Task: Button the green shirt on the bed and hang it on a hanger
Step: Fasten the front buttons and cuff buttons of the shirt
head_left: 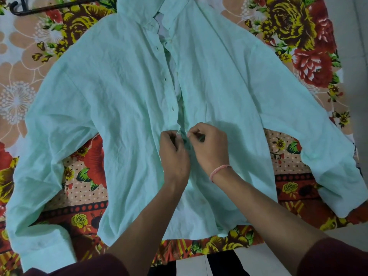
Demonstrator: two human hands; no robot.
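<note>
A person in dark maroon sleeves (pixel 336 257) leans over a bed, bare forearms reaching forward across a pale green shirt (pixel 123 108) spread face-up on the bedcover (pixel 85 188), a busy print of red and yellow roses with dotted bands. Nearest the camera, a strip of light floor (pixel 264 257) with a dark stripe shows below the edge of the bed. The shirt's hem lies closest, its collar farthest, and both long sleeves are flung outward and down toward the near corners. At the middle of the shirt front, the left hand (pixel 174 154) pinches the edge of the left-hand panel between thumb and fingers, while the right hand (pixel 211 146), a pink band (pixel 220 172) at its wrist, pinches the facing edge just beside it; the two hands almost touch over the opening, fingers closed on the cloth. Whether a button sits between the fingertips cannot be made out. Beyond the hands, the front of the shirt gapes slightly, with a row of small buttons (pixel 164 78) running up one edge toward the open collar. At the far left, a black hanger (pixel 47 7) lies on the bedcover, well apart from the hands. Along the right side runs a plain light wall (pixel 358 46).
</note>
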